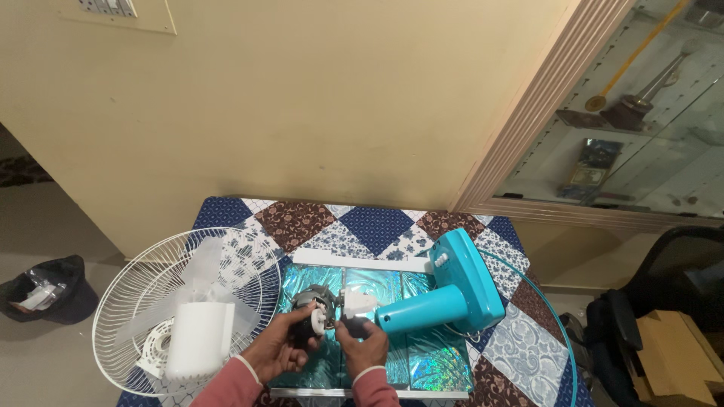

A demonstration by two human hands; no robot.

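On the floor beyond the left edge of the table lies a dark bag [47,295] with some pale, crumpled things inside; what they are I cannot tell. The table [377,226] is covered with a patchwork cloth of blue, brown and white squares. Over its left edge rests a round white wire fan guard [121,301], lying flat like a shallow basket. In it are translucent white fan blades [204,279] and a white plastic cylindrical cover [197,339], standing upright.

In the middle of the table lies a shiny turquoise holographic sheet [422,362]. Above its near part are the two hands. The left hand [277,348] has its fingers closed around the small metal fan motor [313,305], gripping its dark left end. The right hand [363,343] has its fingers closed on the white plastic neck piece [357,304], just right of the motor.

The long axis of this assembly runs left to right: motor, then white neck, then the turquoise plastic fan stand body [445,298], which lies on its side toward the right edge of the table. The motor is therefore directly between the hands, and the left hand is the nearer one to it. A thin turquoise ring [562,332] curves past the right edge of the table.
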